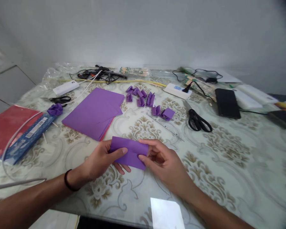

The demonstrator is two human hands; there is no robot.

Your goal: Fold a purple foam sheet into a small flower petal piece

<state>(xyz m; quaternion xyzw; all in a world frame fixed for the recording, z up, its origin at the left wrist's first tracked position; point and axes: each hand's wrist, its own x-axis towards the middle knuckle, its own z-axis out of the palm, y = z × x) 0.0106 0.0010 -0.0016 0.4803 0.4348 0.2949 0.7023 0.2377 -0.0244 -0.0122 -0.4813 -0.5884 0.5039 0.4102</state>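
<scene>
Btwn L hand & R hand: purple paper, plain, rect., slight bend mid-sheet. L half-curled, thumb clamping one end; R pinches opp. end.

Purple paper rectangle, faintly creased, slightly tilted, held at both ends

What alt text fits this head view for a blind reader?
A left hand and a right hand hold a purple paper rectangle over a floral-patterned table. Beyond lie stacked purple sheets, folded purple paper pieces and, to the right, black-handled scissors.
</scene>
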